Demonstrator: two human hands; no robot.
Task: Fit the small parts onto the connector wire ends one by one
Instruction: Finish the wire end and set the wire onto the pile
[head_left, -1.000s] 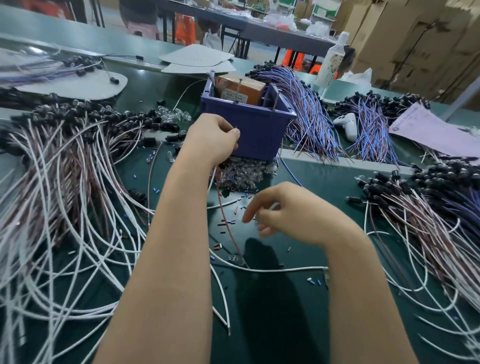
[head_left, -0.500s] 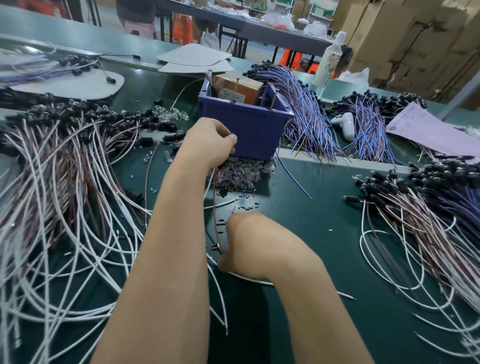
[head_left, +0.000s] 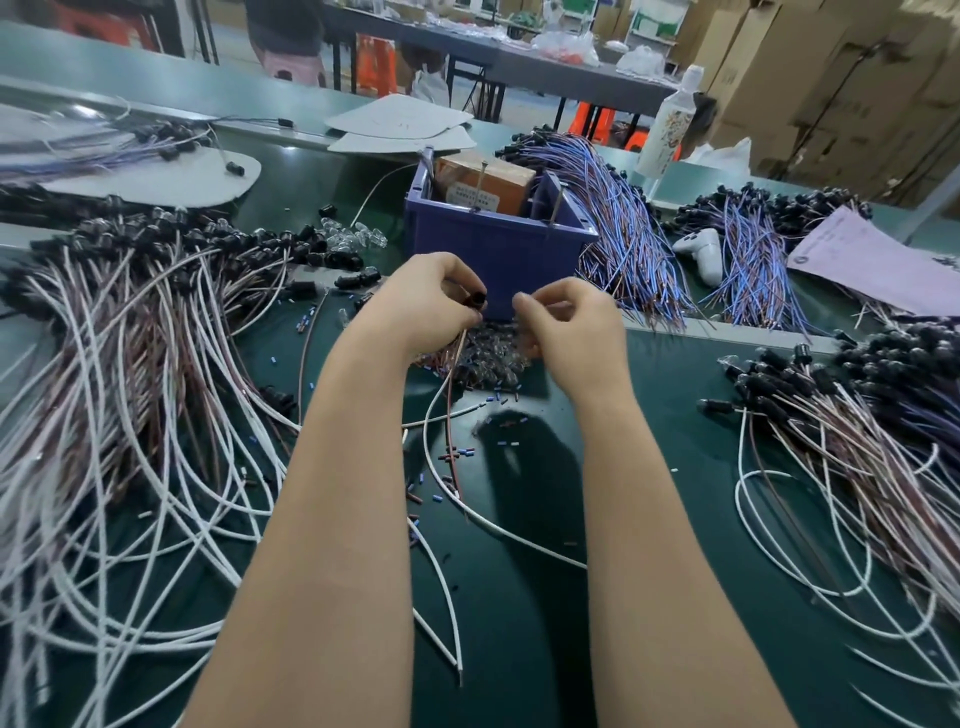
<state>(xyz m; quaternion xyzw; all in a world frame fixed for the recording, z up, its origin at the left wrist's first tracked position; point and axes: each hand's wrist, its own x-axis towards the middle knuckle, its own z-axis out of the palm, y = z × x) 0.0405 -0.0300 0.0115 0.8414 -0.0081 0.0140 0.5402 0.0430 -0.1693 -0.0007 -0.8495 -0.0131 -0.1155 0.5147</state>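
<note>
Fitting is in hand: left hand (head_left: 431, 304) grips the black connector (head_left: 476, 300) above the small parts pile (head_left: 491, 364); right hand (head_left: 566, 325) has fingers pinched, whether on a part I cannot tell. Next move needs exact aiming.

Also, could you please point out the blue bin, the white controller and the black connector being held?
blue bin (head_left: 519, 249): head view, front wall.
white controller (head_left: 698, 247): head view, middle of its body.
black connector (head_left: 475, 300): head view, its exposed end.
</note>
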